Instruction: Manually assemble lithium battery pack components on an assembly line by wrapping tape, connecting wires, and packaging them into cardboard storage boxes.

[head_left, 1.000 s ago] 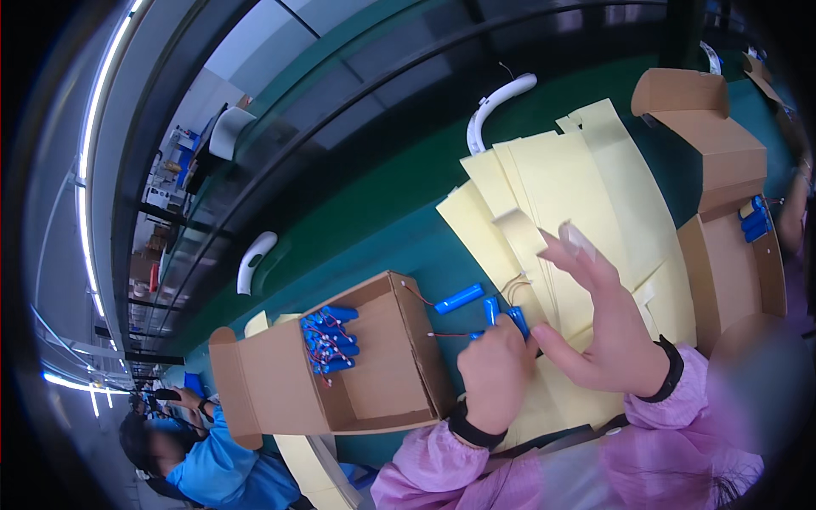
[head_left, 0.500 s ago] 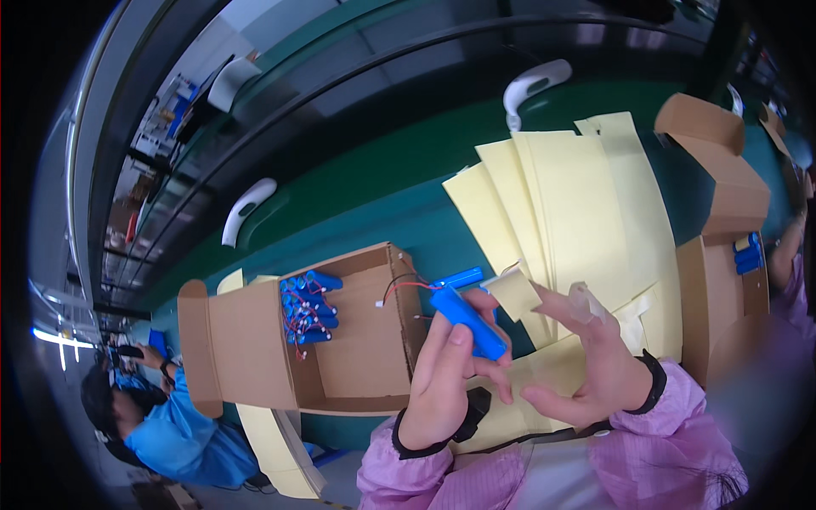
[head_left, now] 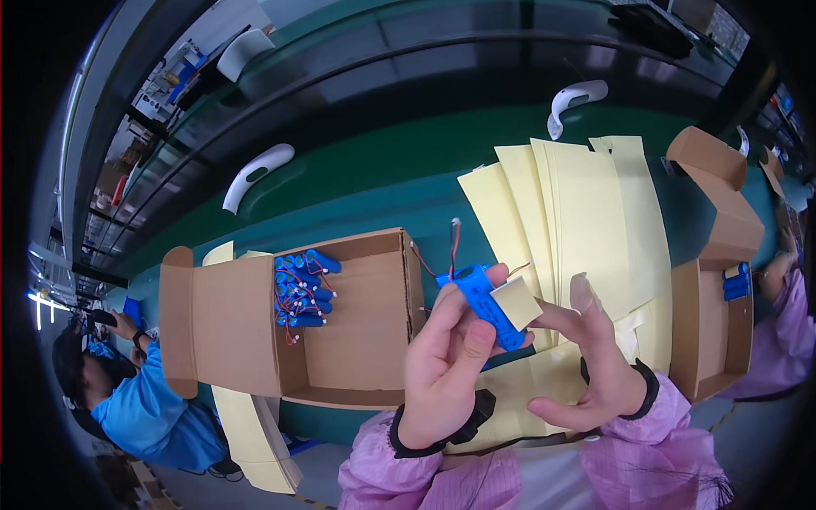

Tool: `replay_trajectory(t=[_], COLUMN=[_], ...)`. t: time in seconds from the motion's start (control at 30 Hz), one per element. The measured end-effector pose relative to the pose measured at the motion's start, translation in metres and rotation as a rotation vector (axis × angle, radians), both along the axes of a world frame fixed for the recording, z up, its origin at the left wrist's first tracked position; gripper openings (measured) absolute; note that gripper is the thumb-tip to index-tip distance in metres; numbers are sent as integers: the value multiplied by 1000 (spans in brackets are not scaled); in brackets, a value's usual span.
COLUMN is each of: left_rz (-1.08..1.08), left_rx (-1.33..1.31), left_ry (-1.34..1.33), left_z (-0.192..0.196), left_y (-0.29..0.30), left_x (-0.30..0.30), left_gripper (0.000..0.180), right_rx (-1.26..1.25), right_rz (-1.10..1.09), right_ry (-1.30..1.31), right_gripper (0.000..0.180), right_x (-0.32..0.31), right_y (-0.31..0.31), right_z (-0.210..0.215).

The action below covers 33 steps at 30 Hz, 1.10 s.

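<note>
My left hand (head_left: pixel 446 365) is closed around a blue battery pack (head_left: pixel 480 293) made of cylindrical cells, with thin red and dark wires running from its far end. Against the pack's right side lies a small pale yellow rectangular piece (head_left: pixel 516 306), and my right index fingertip reaches behind its edge. The rest of my right hand (head_left: pixel 599 370) is spread, its thumb well apart from the fingers. A whitish strip (head_left: pixel 584 291) sits at the tip of another right finger. Part of the pack is hidden by my left fingers.
To the left is an open cardboard box (head_left: pixel 340 396) with several blue battery packs (head_left: pixel 302 297) in it. Large yellow sheets (head_left: pixel 586 221) overlap on the green table (head_left: pixel 357 225). Another open box (head_left: pixel 710 340) stands at the right. Co-workers (head_left: pixel 157 408) sit at both sides.
My left hand has turned the battery pack so its broad side shows. The yellow piece and right index finger, apart from the pack before, are now against it. The view has shifted slightly.
</note>
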<state>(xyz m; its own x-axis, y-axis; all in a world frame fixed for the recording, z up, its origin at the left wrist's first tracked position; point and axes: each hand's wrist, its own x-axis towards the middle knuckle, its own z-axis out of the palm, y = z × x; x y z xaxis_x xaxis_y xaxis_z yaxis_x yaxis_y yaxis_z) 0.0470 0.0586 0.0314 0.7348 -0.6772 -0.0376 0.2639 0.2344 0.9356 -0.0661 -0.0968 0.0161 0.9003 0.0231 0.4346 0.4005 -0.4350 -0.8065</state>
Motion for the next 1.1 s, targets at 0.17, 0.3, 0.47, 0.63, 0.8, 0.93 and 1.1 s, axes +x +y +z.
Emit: replay_trajectory(t=[0.17, 0.3, 0.47, 0.63, 0.8, 0.93, 1.1], left_rz=[-32, -21, -3, -25, 18, -14, 11], left_rx=[-35, -62, -27, -29, -14, -21, -39], left_ry=[10, 66, -1, 15, -4, -6, -55], left_z=[-1, -1, -1, -1, -3, -4, -4], left_y=[0, 1, -1, -1, -1, -2, -1], left_x=[3, 1, -1, -2, -2, -1, -2], left_gripper=[51, 46, 50, 49, 48, 48, 47], right_rx=[-2, -44, -44, 33, 31, 27, 8], right_rz=[6, 44, 14, 11, 1, -29, 29], right_ry=[17, -18, -32, 13, -2, -1, 23], right_gripper=[104, 114, 112, 102, 101, 100, 101], right_x=[2, 5, 3, 4, 5, 4, 5], right_y=[0, -3, 0, 1, 2, 1, 0], right_z=[4, -3, -1, -1, -2, 0, 1])
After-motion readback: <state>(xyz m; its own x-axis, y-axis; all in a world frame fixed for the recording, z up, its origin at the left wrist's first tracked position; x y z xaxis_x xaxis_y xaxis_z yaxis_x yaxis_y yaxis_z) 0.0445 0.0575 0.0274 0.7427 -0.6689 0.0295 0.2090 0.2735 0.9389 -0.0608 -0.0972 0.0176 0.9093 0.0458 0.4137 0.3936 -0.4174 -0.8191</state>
